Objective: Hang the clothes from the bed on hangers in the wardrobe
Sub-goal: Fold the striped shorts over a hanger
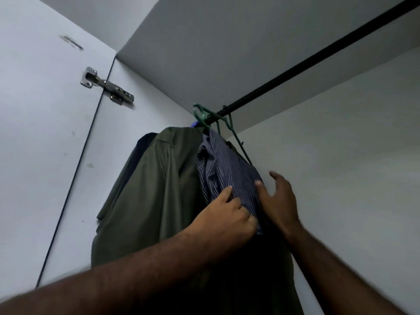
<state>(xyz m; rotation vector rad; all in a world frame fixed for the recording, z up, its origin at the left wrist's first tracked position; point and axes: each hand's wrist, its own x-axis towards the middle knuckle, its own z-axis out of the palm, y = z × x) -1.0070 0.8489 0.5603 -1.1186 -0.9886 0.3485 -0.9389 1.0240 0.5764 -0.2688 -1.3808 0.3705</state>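
Two bare forearms reach up from the bottom edge, and the hands meet on a navy striped shirt (pixel 227 169), which hangs from a green hanger (pixel 202 114) at the left end of the black rail (pixel 318 55) inside the wardrobe. The left hand (pixel 229 212) has its fingers curled and its thumb laid along the striped cloth, gripping a fold low on the shirt's front. The right hand (pixel 280 196) is spread, its fingers apart and clear of the cloth, with the thumb touching the shirt's right edge. Touching the striped shirt on its left hangs an olive-green shirt (pixel 159 189), its collar up by the rail and its body falling behind the left forearm. A darker garment (pixel 142 151) shows at the olive shirt's far left edge. Several green hooks crowd together on the rail, with a bit of blue (pixel 194 125) beside them. Behind the right hand is the pale back wall (pixel 341 167), and a grey top panel (pixel 227 42) runs above the rail. Off to the left is the wardrobe door (pixel 34 133), carrying a metal hinge (pixel 106 87)
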